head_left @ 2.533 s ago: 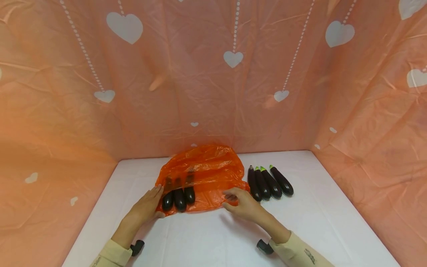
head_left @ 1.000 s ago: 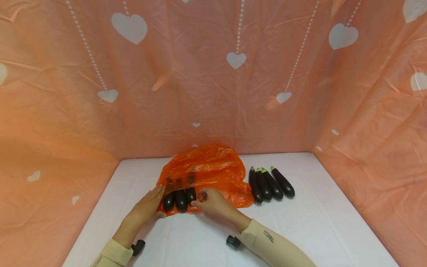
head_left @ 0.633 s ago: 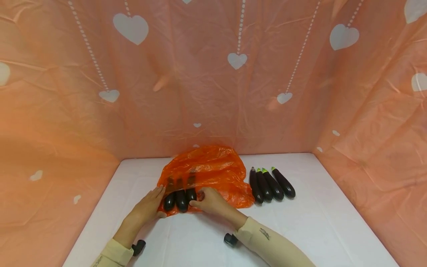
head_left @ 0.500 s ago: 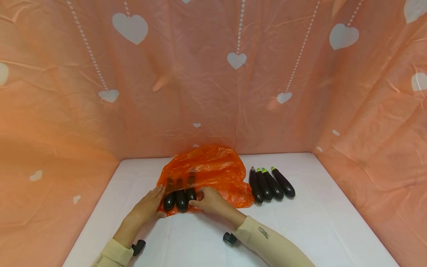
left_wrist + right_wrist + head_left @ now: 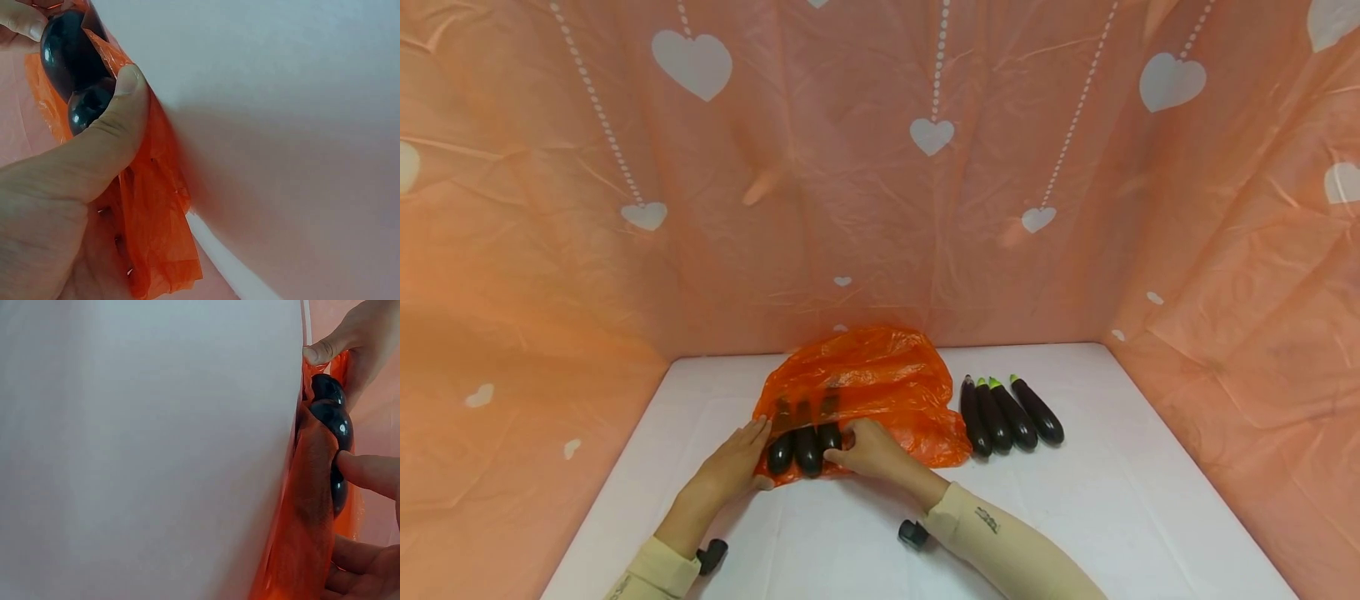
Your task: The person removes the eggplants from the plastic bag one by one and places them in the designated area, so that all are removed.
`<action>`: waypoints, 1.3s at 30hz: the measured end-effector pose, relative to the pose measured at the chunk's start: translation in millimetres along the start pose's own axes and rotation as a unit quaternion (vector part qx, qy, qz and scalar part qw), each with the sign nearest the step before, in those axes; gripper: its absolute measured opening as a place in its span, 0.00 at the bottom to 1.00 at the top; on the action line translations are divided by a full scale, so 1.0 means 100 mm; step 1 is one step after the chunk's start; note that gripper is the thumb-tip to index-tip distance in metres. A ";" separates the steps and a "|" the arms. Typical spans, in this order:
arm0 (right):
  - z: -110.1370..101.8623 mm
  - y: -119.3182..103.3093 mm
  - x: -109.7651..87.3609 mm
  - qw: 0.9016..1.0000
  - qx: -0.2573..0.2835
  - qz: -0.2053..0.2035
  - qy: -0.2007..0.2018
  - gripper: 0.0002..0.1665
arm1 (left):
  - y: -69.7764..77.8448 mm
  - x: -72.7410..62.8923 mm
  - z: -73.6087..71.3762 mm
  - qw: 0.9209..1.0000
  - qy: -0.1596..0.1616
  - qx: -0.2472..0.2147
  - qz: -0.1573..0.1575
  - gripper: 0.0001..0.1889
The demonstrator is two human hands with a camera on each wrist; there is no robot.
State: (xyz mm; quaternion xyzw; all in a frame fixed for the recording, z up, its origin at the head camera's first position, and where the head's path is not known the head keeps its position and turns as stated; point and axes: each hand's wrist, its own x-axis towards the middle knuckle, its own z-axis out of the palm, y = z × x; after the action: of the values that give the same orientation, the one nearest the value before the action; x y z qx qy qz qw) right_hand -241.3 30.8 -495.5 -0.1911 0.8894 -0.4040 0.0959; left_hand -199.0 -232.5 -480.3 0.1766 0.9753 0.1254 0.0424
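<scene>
An orange translucent plastic bag (image 5: 880, 375) lies on the white table with its mouth toward me. Three dark eggplants (image 5: 808, 454) sit side by side in its left part, rounded ends showing at the mouth and upper parts seen through the film. My left hand (image 5: 730, 467) rests on the bag's left edge, fingers straight, its thumb (image 5: 128, 81) pressing the film beside an eggplant (image 5: 90, 105). My right hand (image 5: 874, 450) grips the rightmost of these eggplants (image 5: 339, 487), thumb on its rounded end and fingers curled at its right side, partly hidden.
Several more eggplants (image 5: 1000, 417) lie in a row to the right of the bag, stems away from me. The white table (image 5: 1075, 517) meets orange heart-patterned sheeting (image 5: 1022, 292) at the back and sides.
My right hand has moved left from the bag's right part to the third eggplant and now holds it. In the last half second little has changed. My left hand stays put.
</scene>
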 end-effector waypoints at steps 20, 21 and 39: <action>-0.12 0.03 -0.18 1.000 -0.012 0.010 -0.014 0.15 | 0.00 -0.01 0.00 1.000 0.003 -0.006 0.005 0.50; -0.13 0.04 -0.19 1.000 -0.012 0.012 -0.014 0.17 | 0.00 -0.01 0.00 1.000 0.004 -0.006 0.005 0.50; -0.37 0.16 -0.39 0.999 0.037 0.001 0.000 0.22 | -0.01 0.00 0.00 1.000 0.001 -0.008 -0.002 0.50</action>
State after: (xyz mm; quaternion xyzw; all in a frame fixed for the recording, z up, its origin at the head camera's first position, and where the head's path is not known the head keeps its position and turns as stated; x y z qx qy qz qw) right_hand -222.5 82.1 -482.8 -0.1864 0.8739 -0.4368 0.1038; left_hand -199.4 -233.3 -480.3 0.1742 0.9747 0.1330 0.0434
